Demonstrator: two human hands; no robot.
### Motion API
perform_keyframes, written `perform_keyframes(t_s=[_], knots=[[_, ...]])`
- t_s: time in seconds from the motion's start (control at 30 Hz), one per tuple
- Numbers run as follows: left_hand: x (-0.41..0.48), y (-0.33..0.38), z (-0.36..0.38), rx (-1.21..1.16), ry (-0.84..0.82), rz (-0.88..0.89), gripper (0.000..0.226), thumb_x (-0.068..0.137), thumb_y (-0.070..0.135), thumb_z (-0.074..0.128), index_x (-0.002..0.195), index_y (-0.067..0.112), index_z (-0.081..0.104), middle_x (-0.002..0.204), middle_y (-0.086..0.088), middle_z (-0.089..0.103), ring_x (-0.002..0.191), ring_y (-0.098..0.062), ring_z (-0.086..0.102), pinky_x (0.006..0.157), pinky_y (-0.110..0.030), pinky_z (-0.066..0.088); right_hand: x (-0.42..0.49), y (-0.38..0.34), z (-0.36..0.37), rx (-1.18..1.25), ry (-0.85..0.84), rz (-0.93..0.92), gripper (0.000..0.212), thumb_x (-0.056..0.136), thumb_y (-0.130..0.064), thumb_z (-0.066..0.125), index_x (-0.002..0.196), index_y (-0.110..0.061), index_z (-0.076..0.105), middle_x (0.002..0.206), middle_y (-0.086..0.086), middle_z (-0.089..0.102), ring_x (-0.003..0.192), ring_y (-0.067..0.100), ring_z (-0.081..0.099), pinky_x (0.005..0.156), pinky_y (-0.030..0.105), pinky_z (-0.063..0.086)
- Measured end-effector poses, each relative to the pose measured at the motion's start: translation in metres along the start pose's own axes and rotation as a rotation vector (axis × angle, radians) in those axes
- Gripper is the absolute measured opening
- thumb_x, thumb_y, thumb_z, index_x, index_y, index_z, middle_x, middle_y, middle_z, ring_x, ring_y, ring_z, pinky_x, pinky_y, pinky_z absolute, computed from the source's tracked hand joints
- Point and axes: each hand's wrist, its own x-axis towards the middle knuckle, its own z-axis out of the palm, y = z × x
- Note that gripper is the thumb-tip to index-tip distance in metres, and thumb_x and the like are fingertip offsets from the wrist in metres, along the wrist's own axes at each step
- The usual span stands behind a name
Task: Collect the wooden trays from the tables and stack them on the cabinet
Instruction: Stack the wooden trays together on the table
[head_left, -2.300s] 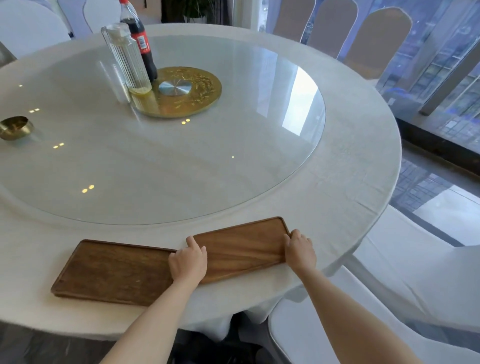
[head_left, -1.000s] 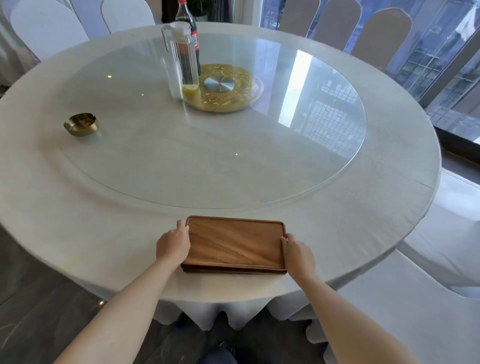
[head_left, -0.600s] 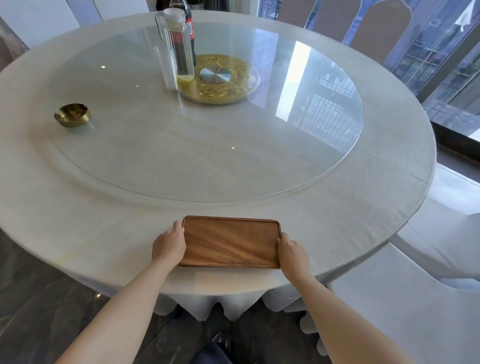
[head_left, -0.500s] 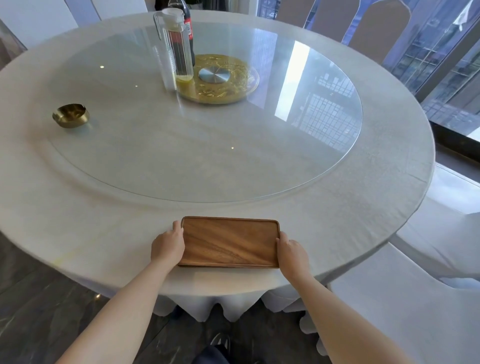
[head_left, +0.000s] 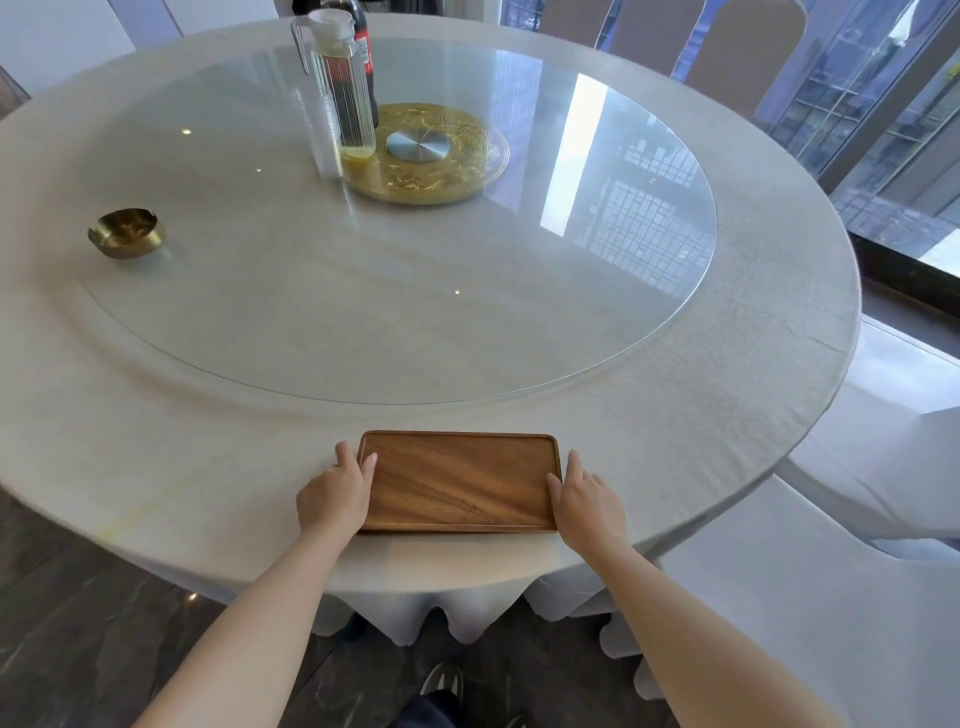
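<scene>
Round white-clothed table (head_left: 727, 415) with glass turntable (head_left: 415, 312), covered chairs (head_left: 810, 623), dark marble floor (head_left: 67, 623), bright windows (head_left: 893, 104)

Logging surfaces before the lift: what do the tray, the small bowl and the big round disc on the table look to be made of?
Tray: wood, warm brown with visible grain and a smooth, low-sheen finish.
Small bowl: metal, probably brass-toned, going by its gold colour and shiny inner reflections.
Round disc: clear glass; it mirrors the windows and the tablecloth shows through.

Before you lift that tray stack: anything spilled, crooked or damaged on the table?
Nothing stands out. The wooden trays lie squared near the table's edge, left hand and right hand at their ends. Pitcher, bottle and brass bowl are upright; no spill.
</scene>
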Motion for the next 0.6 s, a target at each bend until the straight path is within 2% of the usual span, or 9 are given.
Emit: perform_keyframes(t_s=[0.07,0.2,0.33,0.47,0.6], knots=[[0.002,0.002,0.000,-0.037,-0.056,-0.061,0.048,0.098,0.043,0.022,0.112,0.003,0.043,0.100,-0.018,0.068,0.091,-0.036,0.064,0.065,-0.036,0.042,0.000,-0.003,0.000,-0.016,-0.011,0.043,0.056,0.099,-0.038,0.025,0.141,-0.003,0.021,0.116,0.015,0.062,0.106,0.032,0.057,0.084,0.040,0.045],[0.008,0.004,0.001,-0.102,-0.179,-0.088,0.058,0.096,0.050,0.022,0.119,0.002,0.047,0.113,-0.018,0.063,0.104,-0.036,0.060,0.076,-0.038,0.045,0.003,-0.011,0.000,0.124,-0.105,0.137,0.046,0.098,-0.042,0.025,0.116,-0.004,0.043,0.106,0.016,0.065,0.095,0.034,0.062,0.074,0.039,0.046],[0.014,-0.004,0.005,-0.200,-0.225,-0.109,0.063,0.094,0.055,0.028,0.118,0.000,0.049,0.116,-0.019,0.061,0.109,-0.037,0.057,0.087,-0.040,0.045,0.006,-0.011,0.000,0.218,-0.141,0.179,0.045,0.097,-0.045,0.028,0.107,-0.005,0.046,0.105,0.017,0.064,0.091,0.032,0.060,0.069,0.035,0.041],[0.019,-0.008,0.013,-0.305,-0.270,-0.136,0.063,0.091,0.058,0.033,0.103,0.000,0.052,0.108,-0.017,0.062,0.101,-0.035,0.057,0.081,-0.038,0.041,0.006,-0.010,0.001,0.279,-0.169,0.186,0.038,0.094,-0.048,0.035,0.094,-0.011,0.040,0.096,0.013,0.062,0.083,0.029,0.056,0.069,0.036,0.042],[0.022,-0.011,0.014,-0.357,-0.294,-0.145,0.057,0.089,0.059,0.036,0.089,0.003,0.048,0.093,-0.012,0.058,0.089,-0.031,0.054,0.077,-0.036,0.039,0.001,-0.010,0.001,0.313,-0.176,0.191,0.045,0.092,-0.049,0.038,0.105,-0.007,0.043,0.088,0.006,0.054,0.086,0.030,0.057,0.068,0.035,0.041]])
